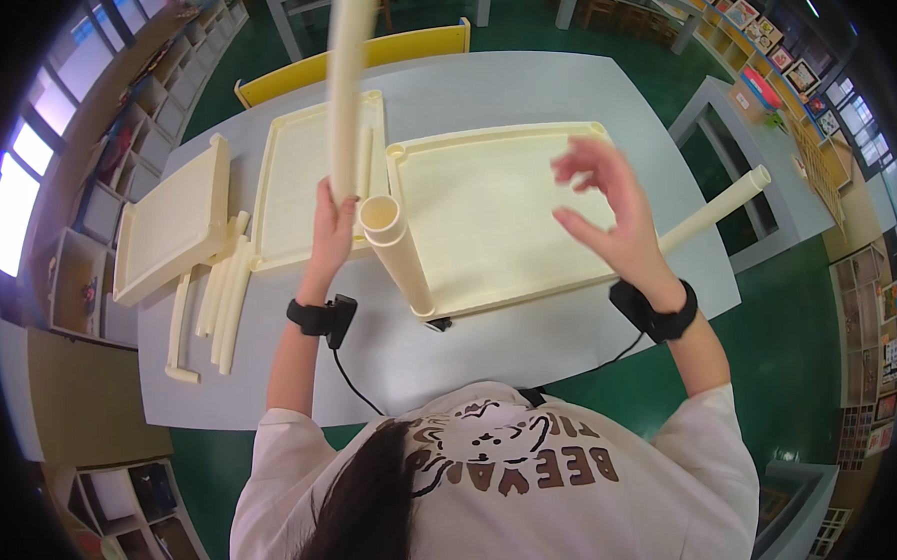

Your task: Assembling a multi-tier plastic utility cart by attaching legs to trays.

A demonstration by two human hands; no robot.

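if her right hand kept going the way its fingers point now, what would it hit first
The right hand is open, fingers pointing left over the large cream tray. Going straight on, it would likely meet the upright cream tube at the tray's left corner first, though depth is unclear.

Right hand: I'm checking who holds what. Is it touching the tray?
Apart. The head view shows the right hand open and raised above the tray, fingers spread, gripping nothing.

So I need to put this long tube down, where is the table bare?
The grey table is bare along its near edge, between the big cream plastic tray and the person's body, and at the far right corner. The left side is crowded: loose cream tubes lie between two more cream panels. The left hand holds a long cream tube.
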